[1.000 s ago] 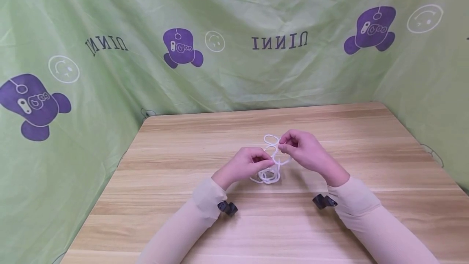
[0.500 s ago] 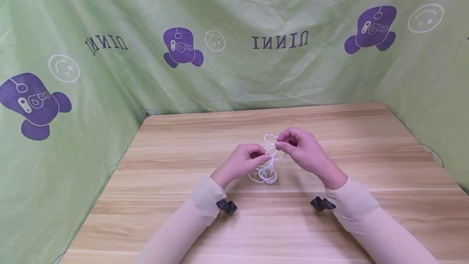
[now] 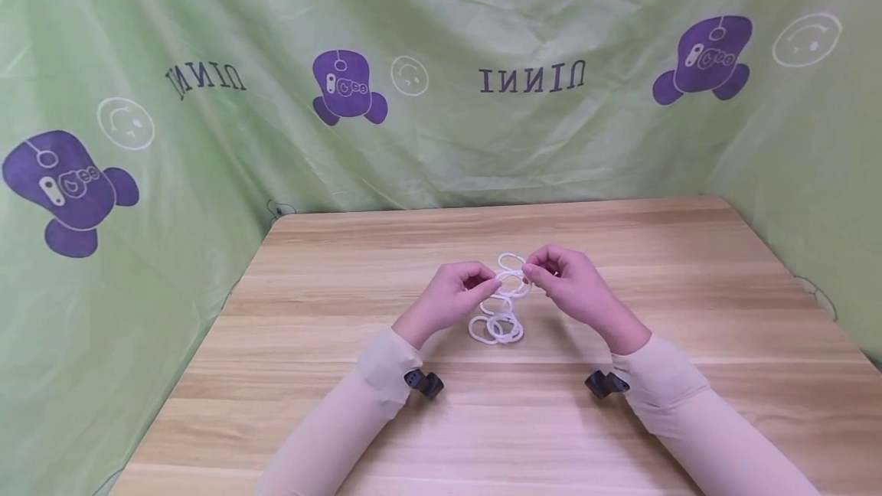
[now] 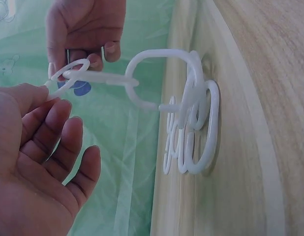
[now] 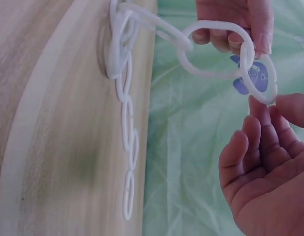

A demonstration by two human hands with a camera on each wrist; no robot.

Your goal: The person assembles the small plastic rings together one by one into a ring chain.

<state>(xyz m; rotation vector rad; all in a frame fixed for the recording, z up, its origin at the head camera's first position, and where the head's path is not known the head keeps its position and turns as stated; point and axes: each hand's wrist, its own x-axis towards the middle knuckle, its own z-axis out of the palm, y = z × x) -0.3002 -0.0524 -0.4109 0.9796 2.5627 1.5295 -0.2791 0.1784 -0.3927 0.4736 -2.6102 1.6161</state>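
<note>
A white plastic chain of oval links (image 3: 504,327) lies partly heaped on the table, with its raised end between the two hands. My left hand (image 3: 451,293) pinches one side of the end link (image 4: 73,73) between thumb and index finger. My right hand (image 3: 579,288) pinches the opposite side of that same link, as the right wrist view shows. Connected to it, another link (image 5: 216,73) hangs in the air and leads down to the heap. A row of flat links (image 5: 127,194) runs over the table away from the heap.
The wooden table (image 3: 331,419) extends around the chain on all sides. Behind and beside it hangs a green printed curtain (image 3: 441,144). A small dark camera sits at each wrist, the left camera (image 3: 423,383) and the right camera (image 3: 606,383).
My left hand has moved up and slightly left, toward the far side of the table. My right hand has shifted only a little. The links below the hands have moved into a different arrangement.
</note>
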